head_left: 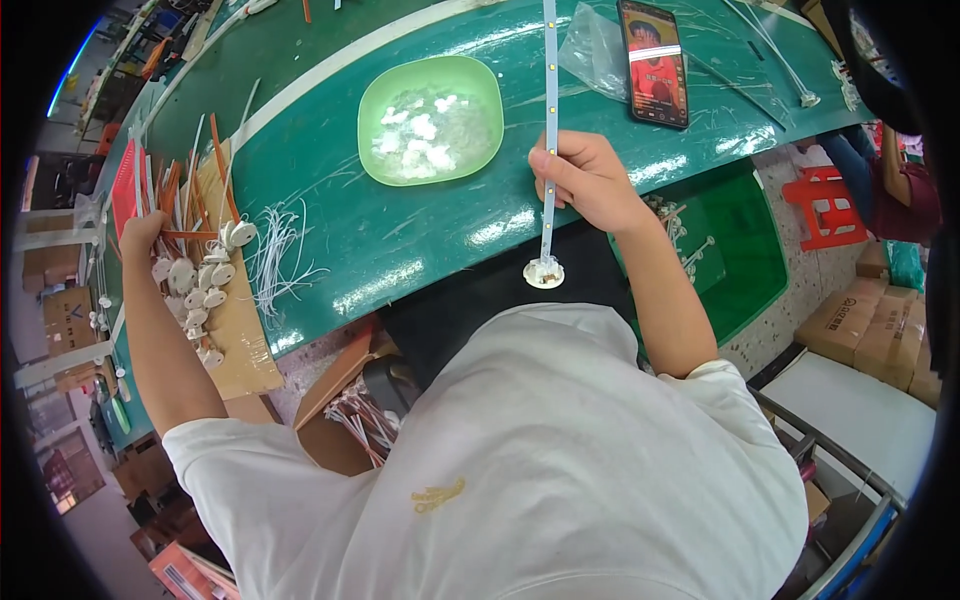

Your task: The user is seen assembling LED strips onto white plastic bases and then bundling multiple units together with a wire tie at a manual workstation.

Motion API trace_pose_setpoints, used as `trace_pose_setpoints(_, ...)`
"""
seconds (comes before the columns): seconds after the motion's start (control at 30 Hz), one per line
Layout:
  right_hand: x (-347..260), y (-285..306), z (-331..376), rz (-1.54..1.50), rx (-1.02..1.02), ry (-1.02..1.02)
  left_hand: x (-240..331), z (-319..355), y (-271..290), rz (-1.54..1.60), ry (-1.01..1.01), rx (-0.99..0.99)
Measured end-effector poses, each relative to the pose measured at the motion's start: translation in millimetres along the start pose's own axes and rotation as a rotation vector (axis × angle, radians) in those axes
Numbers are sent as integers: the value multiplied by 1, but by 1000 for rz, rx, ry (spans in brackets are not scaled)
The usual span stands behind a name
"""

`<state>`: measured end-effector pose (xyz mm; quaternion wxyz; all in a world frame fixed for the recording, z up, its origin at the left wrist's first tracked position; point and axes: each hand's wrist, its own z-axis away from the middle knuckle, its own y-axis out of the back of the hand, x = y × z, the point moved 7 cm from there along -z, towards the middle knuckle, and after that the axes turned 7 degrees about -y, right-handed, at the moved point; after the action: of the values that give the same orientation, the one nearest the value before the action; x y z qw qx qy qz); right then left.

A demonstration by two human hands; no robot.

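A long, narrow LED strip (552,85) with small yellow chips stands almost upright in my right hand (590,182), pinched between thumb and fingers. At its lower end hangs a round white cap (544,273) with small parts inside, over the dark cloth near my lap. My left hand (143,232) reaches far left to a pile of similar strips (190,190), white and orange, with round white caps (185,275). Its fingers are closed at the end of an orange strip (188,235); the fingertips are partly hidden.
A green bowl (372,130) with small white pieces stands on the green table (320,175). White wires (280,262) lie beside cardboard (250,350). At the right are a phone (655,65), a clear bag (597,50), a green bin (745,250), a red stool (825,207) and another person (900,195).
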<state>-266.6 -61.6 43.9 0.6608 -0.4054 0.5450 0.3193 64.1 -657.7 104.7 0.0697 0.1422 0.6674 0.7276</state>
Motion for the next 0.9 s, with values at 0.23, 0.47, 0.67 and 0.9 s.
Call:
trace_pose_setpoints(0.23, 12, 12, 4, 22, 65, 32, 25, -13, -2, -289, -233, 70)
trace_pose_setpoints(0.47, 5, 6, 3, 36, 14, 39, 37, 37, 25, 116, -120, -76)
trace_pose_setpoints(0.67, 7, 4, 0, 77, 44, 39, 52, 35, 46, 250, -157, -129)
trace_pose_setpoints(0.9, 5, 2, 0, -18, -59, 56, 123, 83, 113, 525, -395, 106)
